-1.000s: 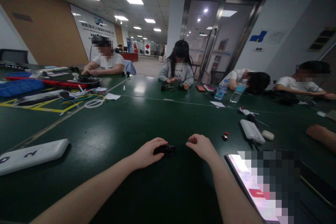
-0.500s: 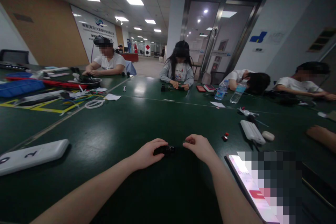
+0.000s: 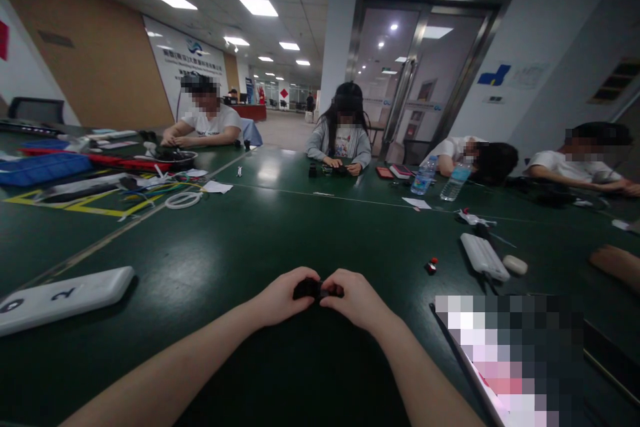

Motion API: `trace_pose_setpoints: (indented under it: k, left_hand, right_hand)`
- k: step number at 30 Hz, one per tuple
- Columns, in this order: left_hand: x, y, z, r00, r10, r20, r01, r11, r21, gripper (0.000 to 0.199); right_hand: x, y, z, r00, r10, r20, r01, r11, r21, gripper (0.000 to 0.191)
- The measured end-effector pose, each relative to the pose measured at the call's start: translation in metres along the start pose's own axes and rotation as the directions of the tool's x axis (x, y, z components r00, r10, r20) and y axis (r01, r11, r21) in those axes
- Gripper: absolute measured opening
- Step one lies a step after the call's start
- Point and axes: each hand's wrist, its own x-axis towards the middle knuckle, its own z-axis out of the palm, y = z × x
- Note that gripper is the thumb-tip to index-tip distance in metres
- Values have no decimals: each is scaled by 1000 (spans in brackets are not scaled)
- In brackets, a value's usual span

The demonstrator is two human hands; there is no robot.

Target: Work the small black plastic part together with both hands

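Note:
A small, dark block-like piece (image 3: 316, 289) is at the middle of the green table (image 3: 240, 240), low in front of me. My left hand (image 3: 283, 295) grips its left end between thumb and fingers. From the other side, my right hand (image 3: 356, 297) pinches its right end, so the fingertips of both hands almost meet. The fingers cover much of the piece, and its exact kind cannot be made out. To the right of my right hand lies a small red and black part (image 3: 432, 266).
A lit screen device (image 3: 493, 390) lies by my right forearm. Beyond it are a white power bank (image 3: 484, 257) and a rounded white case (image 3: 515, 265). A long white device (image 3: 65, 299) sits left. Water bottles (image 3: 455, 181), a blue tray (image 3: 47, 168) and seated people are farther back.
My right hand has moved left and closed on the right end of the dark piece; before, it was apart from it. My left hand keeps its hold. The view has shifted slightly.

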Motion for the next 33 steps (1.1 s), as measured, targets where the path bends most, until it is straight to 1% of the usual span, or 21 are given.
trace_pose_setpoints:
  k: [9, 15, 17, 20, 22, 23, 25, 26, 27, 28, 29, 30, 31, 32, 33]
  left_hand:
    - [1, -4, 3, 996, 85, -19, -85, 996, 4, 22]
    - [0, 0, 0, 997, 78, 19, -78, 997, 21, 20]
    - [-1, 1, 0, 996, 74, 47, -76, 995, 59, 23]
    - [-2, 2, -2, 989, 101, 108, -117, 981, 153, 33]
    - [-3, -1, -6, 985, 113, 129, -141, 961, 238, 37]
    - [-2, -3, -11, 987, 105, 120, -136, 948, 286, 38]
    - [-2, -14, -26, 997, 58, 55, -75, 919, 386, 39]
    - [-3, -22, -37, 1000, 15, 3, -15, 903, 430, 38]
    - [-5, -31, -49, 997, -42, -67, 68, 883, 464, 37]
    - [-9, -42, -63, 982, -116, -152, 176, 858, 483, 37]
    - [-13, -52, -77, 939, -214, -269, 324, 813, 483, 38]
    - [-20, -63, -91, 857, -331, -395, 495, 744, 449, 39]
    - [-27, -74, -104, 728, -446, -521, 662, 653, 367, 41]
    - [-34, -83, -116, 571, -533, -625, 793, 554, 252, 43]
    - [-40, -91, -125, 407, -581, -705, 878, 462, 126, 45]
  right_hand:
    - [1, 2, 1, 1000, -28, -12, 29, 1000, 12, 18]
    - [3, 6, 3, 1000, -11, -7, 11, 1000, 19, 22]
    - [2, 7, 2, 1000, 1, 11, -2, 1000, 17, 23]
    - [1, 8, 0, 999, 8, 36, -10, 999, 44, 27]
    - [0, 11, -3, 998, 54, 38, -56, 996, 72, 30]
    - [1, 13, -5, 995, 92, 28, -94, 992, 81, 31]
    - [2, 21, -8, 984, 178, -12, -176, 980, 93, 32]
    - [3, 25, -11, 976, 215, -41, -210, 972, 101, 32]
    - [4, 30, -13, 966, 248, -70, -239, 965, 110, 30]
    - [5, 35, -16, 957, 275, -97, -263, 957, 123, 30]
    - [5, 40, -18, 943, 306, -130, -289, 948, 131, 30]
    - [5, 44, -20, 930, 333, -156, -314, 940, 135, 30]
    - [6, 48, -22, 918, 357, -171, -337, 931, 138, 30]
    - [6, 51, -23, 910, 375, -177, -354, 925, 141, 30]
    - [6, 53, -23, 906, 386, -176, -364, 920, 144, 30]
